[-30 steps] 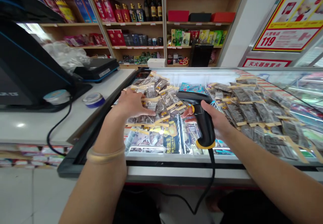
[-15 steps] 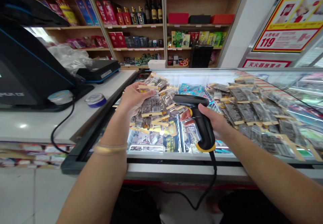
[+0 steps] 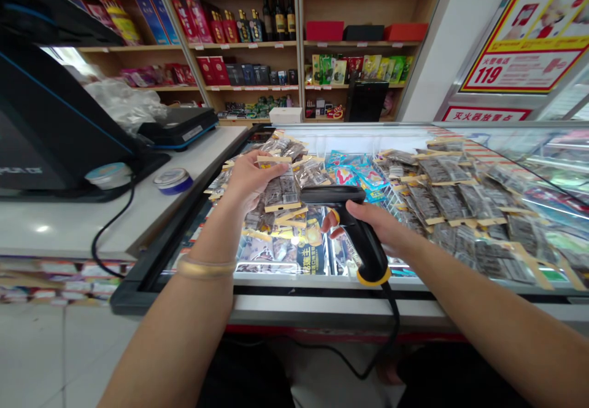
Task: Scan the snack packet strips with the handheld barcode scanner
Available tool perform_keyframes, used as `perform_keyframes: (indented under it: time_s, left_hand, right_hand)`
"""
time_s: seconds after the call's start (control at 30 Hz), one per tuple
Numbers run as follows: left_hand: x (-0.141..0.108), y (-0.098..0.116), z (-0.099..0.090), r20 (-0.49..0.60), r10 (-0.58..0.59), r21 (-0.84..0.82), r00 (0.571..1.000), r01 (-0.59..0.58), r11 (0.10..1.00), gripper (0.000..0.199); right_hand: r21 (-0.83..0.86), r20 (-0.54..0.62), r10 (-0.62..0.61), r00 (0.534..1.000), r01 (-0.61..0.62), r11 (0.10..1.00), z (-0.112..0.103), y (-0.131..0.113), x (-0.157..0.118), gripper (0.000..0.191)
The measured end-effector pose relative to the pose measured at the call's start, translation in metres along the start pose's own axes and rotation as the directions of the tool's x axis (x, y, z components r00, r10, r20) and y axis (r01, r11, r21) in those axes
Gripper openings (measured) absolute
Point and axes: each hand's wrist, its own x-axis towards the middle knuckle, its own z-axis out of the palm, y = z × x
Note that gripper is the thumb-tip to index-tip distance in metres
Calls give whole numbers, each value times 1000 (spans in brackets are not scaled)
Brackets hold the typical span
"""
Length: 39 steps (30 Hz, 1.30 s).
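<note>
My left hand [image 3: 255, 178] pinches a small clear snack packet [image 3: 281, 191] by its upper edge; a barcode label shows at its lower right. Other such packets [image 3: 310, 172] lie under and around it on the freezer's glass top [image 3: 280, 267]. In my right hand [image 3: 375, 224] is a black and yellow barcode scanner [image 3: 365, 248], gripped by the handle. The scanner's head points left, close to the packet's right side. Its cable [image 3: 394, 316] hangs down over the freezer's front edge.
A larger spread of packets [image 3: 451, 196] covers the right of the glass. To the left, a counter [image 3: 59, 230] bears a black terminal [image 3: 55, 126], a scale [image 3: 179, 127] and a round blue tin [image 3: 172, 181]. Stocked shelves [image 3: 253, 46] stand behind.
The scanner in my right hand has moved left and slightly down, closer to the packet. My left hand has shifted a little to the right with the packet.
</note>
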Motion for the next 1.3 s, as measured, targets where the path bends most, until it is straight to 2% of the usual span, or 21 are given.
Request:
perform_keyframes:
  time_s: [0.3, 0.47, 0.63, 0.73, 0.83, 0.9, 1.07, 1.17, 1.23, 1.3]
  left_hand:
    - [-2, 0, 2, -2, 9, 17, 1000, -9, 1000, 51]
    - [-1, -2, 0, 32, 16, -18, 999, -15, 1000, 53]
    - [-3, 5, 17, -89, 97, -157, 991, -111, 981, 46]
    - [-7, 15, 44, -58, 161, -211, 985, -169, 963, 44]
    - [-12, 24, 87, 65, 214, -201, 975, -197, 959, 43]
    - [-14, 27, 124, 140, 222, -156, 965, -200, 967, 40]
    - [-18, 32, 227, 223, 181, -45, 958, -176, 983, 27]
    - [-23, 29, 266, 257, 181, 61, 949, -203, 977, 20]
    - [-27, 22, 276, 341, 273, 233, 900, -362, 903, 28]
    - [-32, 12, 276, 520, 334, 415, 786, -575, 705, 34]
  right_hand:
    - [14, 13, 16, 1000, -16, 1000, 2, 2, 2, 52]
    - [24, 6, 14, 1000, -14, 1000, 0, 5, 3, 53]
    - [97, -59, -78, 995, 84, 992, 0, -9, -1, 53]
    - [131, -141, -172, 975, 191, 973, -10, -27, -17, 50]
    - [88, -295, -255, 921, 291, 953, -34, -47, -44, 47]
    - [47, -408, -290, 866, 337, 940, -57, -60, -63, 46]
    - [14, -676, -303, 671, 423, 906, -117, -77, -101, 48]
    - [15, -767, -272, 582, 439, 899, -142, -74, -112, 45]
    - [40, -801, -224, 554, 424, 905, -152, -67, -115, 41]
    - [78, -822, -171, 543, 405, 911, -156, -60, -115, 37]
